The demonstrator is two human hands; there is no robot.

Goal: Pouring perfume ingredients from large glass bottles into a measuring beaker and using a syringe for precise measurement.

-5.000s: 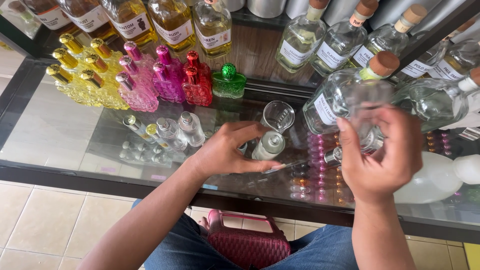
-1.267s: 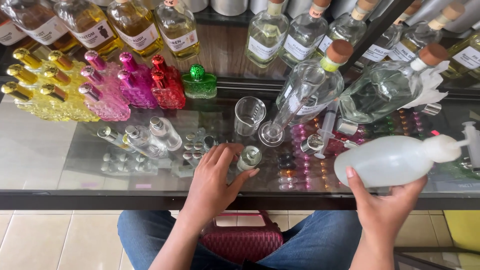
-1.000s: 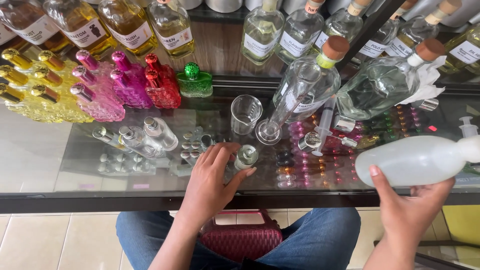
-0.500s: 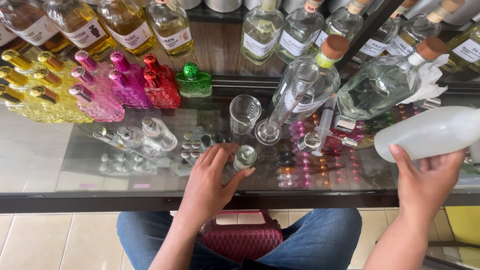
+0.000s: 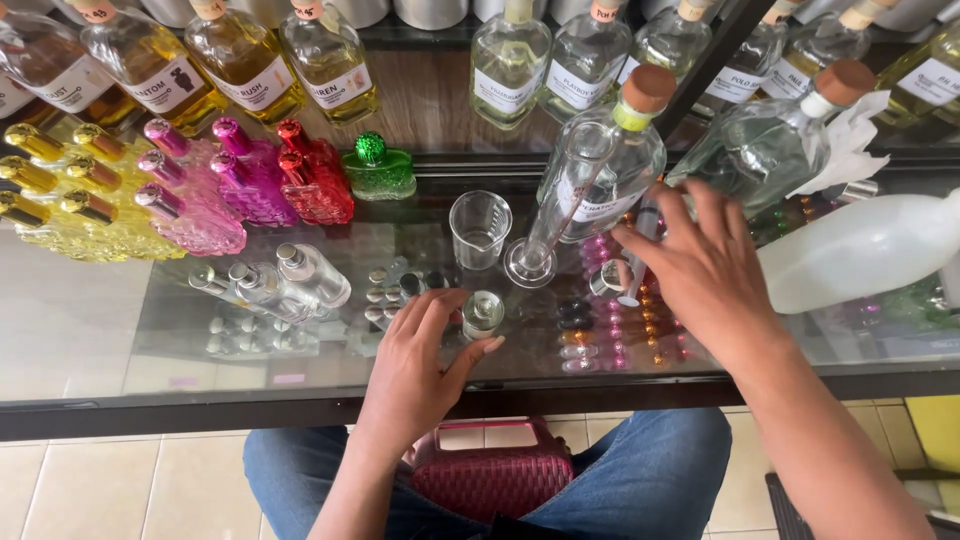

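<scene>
My left hand (image 5: pixel 425 360) rests on the glass counter (image 5: pixel 90 330), its fingers curled around a small clear glass bottle (image 5: pixel 483 314) that stands upright. My right hand (image 5: pixel 700 265) hovers with fingers spread over a syringe (image 5: pixel 632 285) lying beside a tall glass measuring cylinder (image 5: pixel 533 245); it holds nothing. A white plastic bottle (image 5: pixel 860 250) lies on its side just right of that hand. A small clear measuring cup (image 5: pixel 480 228) stands behind the small bottle.
Two large clear cork-stoppered bottles (image 5: pixel 605 165) lean at the back right. Yellow (image 5: pixel 60 205), pink (image 5: pixel 200 195), red (image 5: pixel 315 180) and green (image 5: pixel 378 170) perfume bottles stand at the left, with small clear vials (image 5: pixel 280 285) in front. Labelled bottles line the back shelf. A maroon bag (image 5: pixel 490 470) lies on my lap.
My right hand has put the white plastic bottle down at the right and moved left over the syringe. My left hand has stayed on the small bottle.
</scene>
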